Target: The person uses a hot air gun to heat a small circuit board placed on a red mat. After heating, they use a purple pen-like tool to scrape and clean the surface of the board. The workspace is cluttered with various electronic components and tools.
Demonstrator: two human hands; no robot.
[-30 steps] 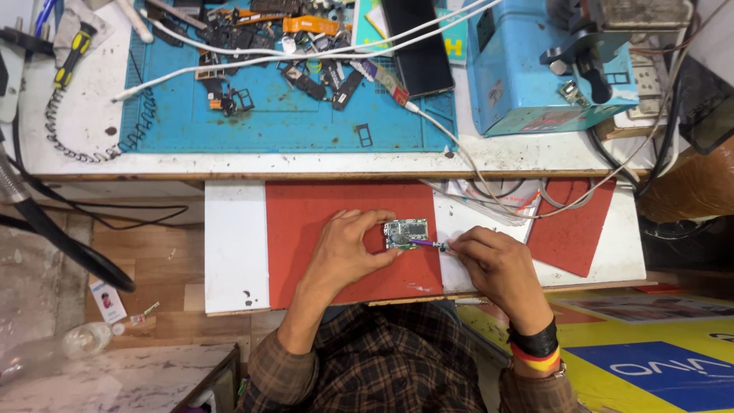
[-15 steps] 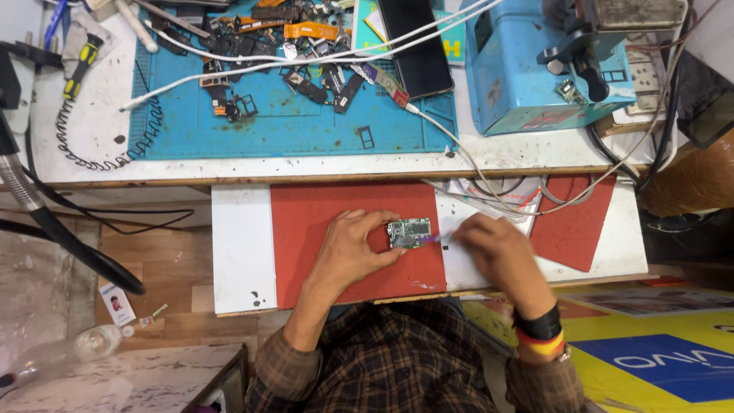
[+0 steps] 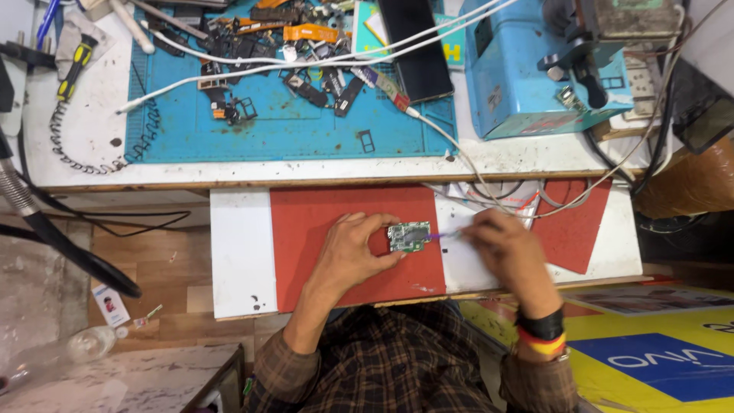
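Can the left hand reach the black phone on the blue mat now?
Probably not at once: the left hand is holding the small green circuit board, and the black phone lies far across the upper bench.

Small green circuit board (image 3: pixel 408 236) is pinched by left hand (image 3: pixel 353 252) at frame ctr; purple-tipped tool (image 3: pixel 442 235) is held against it by right hand (image 3: pixel 508 248), over red mat (image 3: pixel 321 210).

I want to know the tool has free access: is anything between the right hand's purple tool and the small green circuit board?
Nothing visible: the purple tool in the right hand reaches the green circuit board, which the left hand holds.
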